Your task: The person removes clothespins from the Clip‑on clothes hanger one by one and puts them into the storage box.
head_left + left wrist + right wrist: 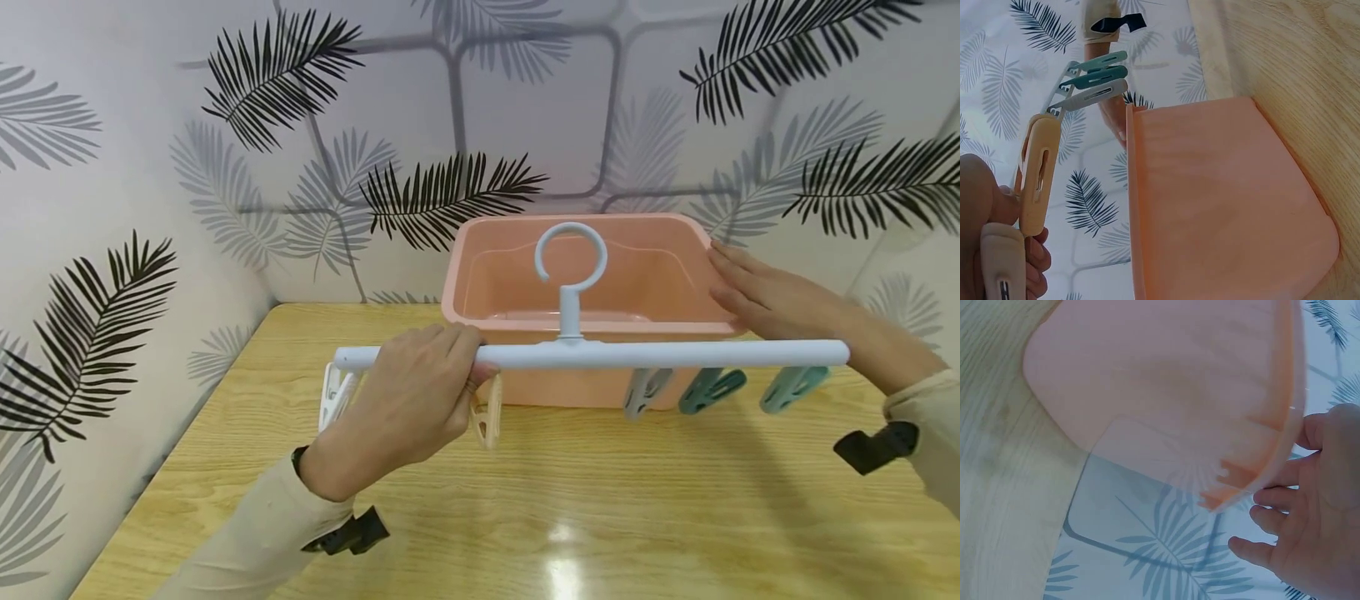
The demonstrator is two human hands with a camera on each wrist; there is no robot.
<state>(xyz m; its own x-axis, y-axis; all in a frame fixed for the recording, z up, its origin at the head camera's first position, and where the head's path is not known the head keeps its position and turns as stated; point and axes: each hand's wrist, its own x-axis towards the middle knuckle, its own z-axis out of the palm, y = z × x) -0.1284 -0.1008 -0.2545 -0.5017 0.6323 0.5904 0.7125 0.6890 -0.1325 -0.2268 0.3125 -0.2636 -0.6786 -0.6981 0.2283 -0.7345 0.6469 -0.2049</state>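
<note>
The bar of a pale-blue clip hanger [592, 355] is gripped near one end by the left hand [408, 392], fingers wrapped around it; the hanger is held above the wood-grained table [600, 508], in front of the pink plastic basin [570, 390]. Plastic clips are suspended below, a beige clip [489, 414] beside the thumb. The basin's right rim is touched by the right hand [783, 293], fingers extended, not closed around it.

Looks like somebody's home, can't tell which room tho. Palm-leaf wallpaper [525, 108] right behind a wood-grain tabletop [600, 492], plus a pink plastic basin [570, 390] and pale blue clip hanger [697, 354], pretty standard household stuff.
</note>
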